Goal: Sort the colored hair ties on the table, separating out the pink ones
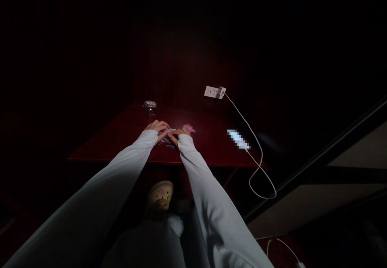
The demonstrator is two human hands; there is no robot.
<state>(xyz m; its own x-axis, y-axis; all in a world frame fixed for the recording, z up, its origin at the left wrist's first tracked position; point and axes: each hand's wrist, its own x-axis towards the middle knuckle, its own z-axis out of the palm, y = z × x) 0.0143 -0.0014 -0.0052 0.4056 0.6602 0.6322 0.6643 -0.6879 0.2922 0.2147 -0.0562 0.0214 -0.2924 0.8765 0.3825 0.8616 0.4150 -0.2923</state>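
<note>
Both of my hands meet over the dark red table (121,139), close to its front edge. My left hand (159,126) has its fingers bent and pinched on a small, pale, shiny piece (171,130) that is too small to name. From the other side, my right hand (179,132) pinches at the same piece with thumb and fingers. Just beyond the right hand lies a pink, frilly bunch (189,128) on the tabletop. Some shiny clear bits (168,142), perhaps plastic film, lie below the hands.
A clear round container with a pale lid (150,104) stands at the back left. On the right lies a lit phone (238,139), its white cable (250,128) running to a wall socket (211,92) and looping past the table edge. A clog (160,195) shows below.
</note>
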